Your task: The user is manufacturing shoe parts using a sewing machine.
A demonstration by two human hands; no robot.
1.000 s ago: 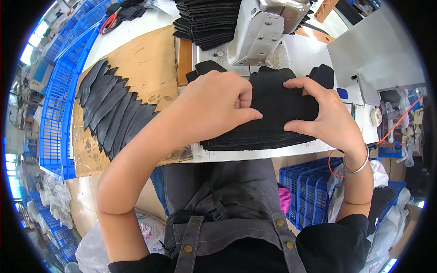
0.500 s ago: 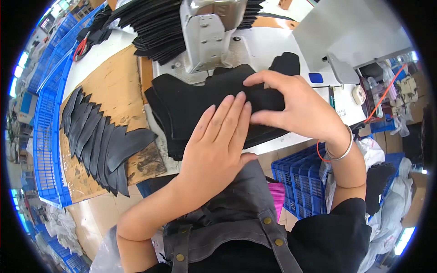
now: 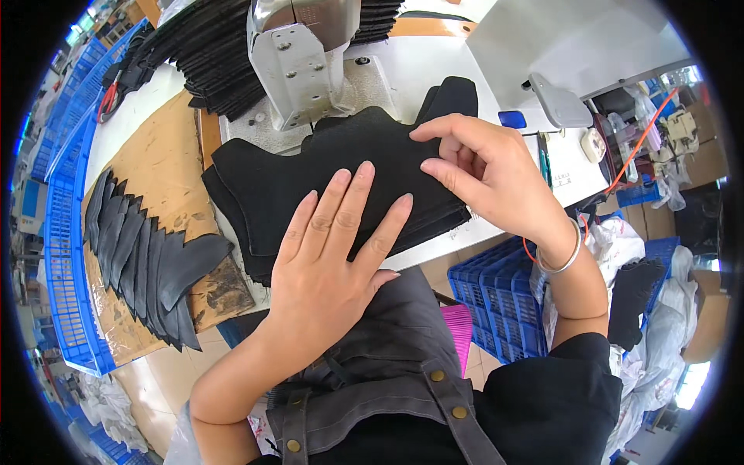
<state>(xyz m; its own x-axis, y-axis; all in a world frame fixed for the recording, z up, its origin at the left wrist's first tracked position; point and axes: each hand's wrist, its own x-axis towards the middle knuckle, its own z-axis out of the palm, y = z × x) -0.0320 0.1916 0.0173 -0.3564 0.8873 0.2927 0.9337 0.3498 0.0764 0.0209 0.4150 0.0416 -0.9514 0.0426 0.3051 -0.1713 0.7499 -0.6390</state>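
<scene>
A stack of black cut fabric pieces [image 3: 267, 194] with curved edges lies in front of the sewing machine [image 3: 298, 74]. My left hand [image 3: 329, 252] rests flat on the top piece, fingers spread and pointing away from me. At the right part of the stack is my right hand [image 3: 496, 170]. Its thumb and forefinger stand apart over the cloth, the other fingers are curled, and nothing shows between them. One rounded end [image 3: 453, 101] of the black fabric sticks out behind this hand. The machine's needle area is hidden behind its metal head.
Leaf-shaped black pieces [image 3: 143, 256] overlap on brown cardboard [image 3: 167, 147] at the left. Behind them are red-handled scissors [image 3: 110, 101] and a tall stack of black pieces [image 3: 205, 58]. Blue crates [image 3: 496, 302] stand below the table's right side. A grey panel [image 3: 573, 46] rises at back right.
My left hand's fingers have spread apart, and it has slid leftward over the cloth. My right thumb and forefinger have come closer together. The whole view has shifted a little.
</scene>
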